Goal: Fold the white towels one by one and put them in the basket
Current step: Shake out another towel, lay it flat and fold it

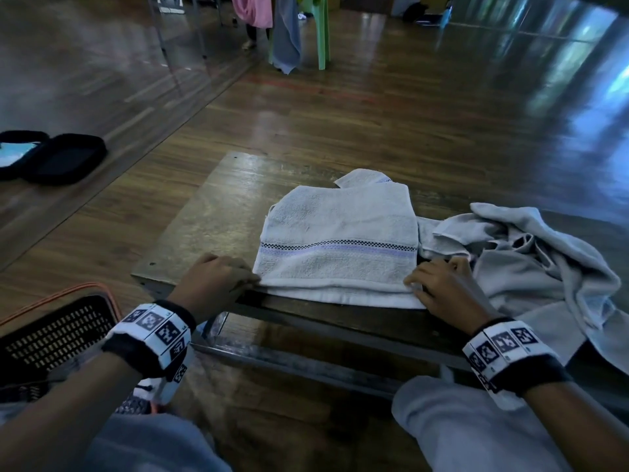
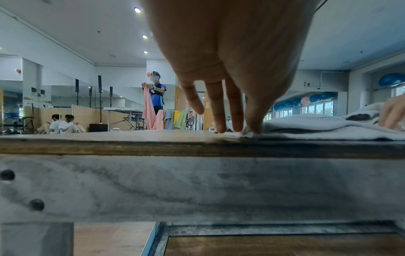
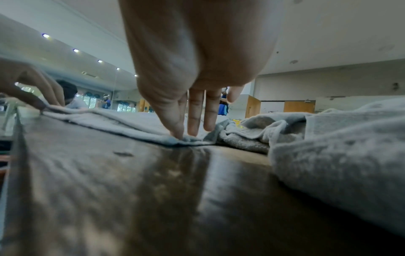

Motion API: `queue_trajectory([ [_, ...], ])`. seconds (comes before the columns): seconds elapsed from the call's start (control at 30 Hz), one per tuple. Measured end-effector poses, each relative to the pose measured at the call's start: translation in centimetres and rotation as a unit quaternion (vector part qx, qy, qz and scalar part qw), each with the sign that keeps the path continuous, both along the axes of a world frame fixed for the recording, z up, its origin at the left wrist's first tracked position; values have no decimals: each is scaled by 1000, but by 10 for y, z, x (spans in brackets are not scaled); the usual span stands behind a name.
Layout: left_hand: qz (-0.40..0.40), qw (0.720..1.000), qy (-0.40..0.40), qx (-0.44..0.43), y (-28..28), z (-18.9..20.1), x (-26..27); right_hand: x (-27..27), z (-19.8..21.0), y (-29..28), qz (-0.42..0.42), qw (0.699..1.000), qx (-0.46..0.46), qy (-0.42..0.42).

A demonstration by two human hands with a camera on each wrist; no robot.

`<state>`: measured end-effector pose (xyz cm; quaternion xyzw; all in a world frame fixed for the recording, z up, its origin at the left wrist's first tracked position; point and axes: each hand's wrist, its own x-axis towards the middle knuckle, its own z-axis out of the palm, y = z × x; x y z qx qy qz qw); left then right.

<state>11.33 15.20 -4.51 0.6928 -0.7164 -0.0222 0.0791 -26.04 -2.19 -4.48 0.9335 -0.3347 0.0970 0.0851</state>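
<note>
A folded white towel (image 1: 337, 247) with a checked and lilac stripe lies flat on the low wooden table (image 1: 211, 212), its near edge at the table's front. My left hand (image 1: 218, 277) has straight fingertips (image 2: 254, 128) on the towel's near-left corner (image 2: 317, 123). My right hand (image 1: 435, 284) presses thumb and fingertips (image 3: 177, 135) down on the near-right corner (image 3: 122, 121). A heap of unfolded white towels (image 1: 531, 253) lies on the table's right end and hangs over its edge (image 3: 328, 138). The black mesh basket (image 1: 51, 332) with an orange rim stands on the floor at the near left.
An open black case (image 1: 51, 158) lies on the floor at far left. A green plastic chair (image 1: 320, 32) draped with cloths stands far ahead. A standing person (image 2: 155, 97) holds a pink cloth across the room. My knees (image 1: 459, 420) sit under the table's front edge.
</note>
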Motion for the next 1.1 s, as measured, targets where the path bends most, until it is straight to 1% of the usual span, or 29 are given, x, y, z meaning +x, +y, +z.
queue_trajectory([
  [0.17, -7, 1000, 9, -9, 1, 0, -1, 4, 4, -4, 10, 1000, -3, 28],
  [0.27, -7, 1000, 18, -13, -1, 3, 0, 2, 8, -4, 3, 1000, -27, 0],
  [0.37, -17, 997, 26, -76, -3, 9, 2, -1, 25, -1, -10, 998, -43, -47],
  [0.47, -20, 994, 16, -105, -1, 14, 0, -6, 41, 5, -10, 997, -41, -61],
  [0.57, -33, 996, -11, -76, 0, 11, -3, -11, 34, 11, 5, 999, 16, -44],
  [0.67, -38, 997, -34, -51, 2, 2, -2, -13, 15, 13, 13, 998, 54, 1],
  [0.73, -30, 998, -41, -45, 2, 0, 0, -13, 10, 13, 20, 999, 48, 12],
  [0.93, -34, 997, -54, -37, 2, 0, -4, -14, 11, 12, 38, 999, 6, 17],
  [1.1, -51, 994, -84, -49, 1, 1, -6, -15, 8, 14, 45, 999, 10, 20],
])
